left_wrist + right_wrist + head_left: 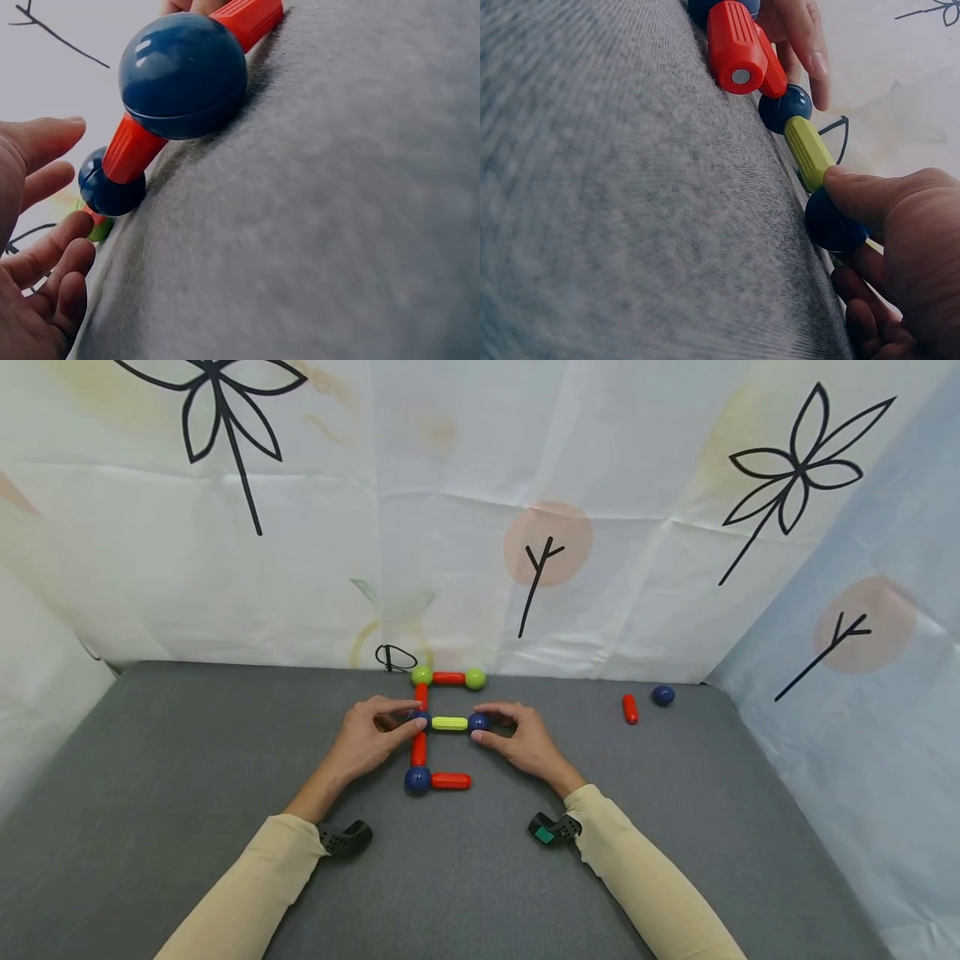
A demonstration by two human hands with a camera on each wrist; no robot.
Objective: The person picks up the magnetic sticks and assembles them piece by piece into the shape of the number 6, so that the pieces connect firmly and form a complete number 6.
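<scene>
An E-shaped figure of magnetic rods and balls lies on the grey table. At its centre, a yellow-green rod [450,724] joins a middle blue ball [787,111] to an end blue ball [831,221]. My right hand [521,739] pinches the end ball between thumb and fingers. Around the middle ball, my left hand [367,735] has its thumb and fingers spread; the left wrist view shows gaps beside the ball. Red rods [418,750] form the spine, down to a larger blue ball [182,76] with a red rod [452,781] pointing right.
Green balls [476,679] and a red rod [448,678] make the figure's top arm, close to the patterned backdrop [450,568]. A loose red rod [630,709] and a loose blue ball [663,695] lie at the back right of the grey table [480,877].
</scene>
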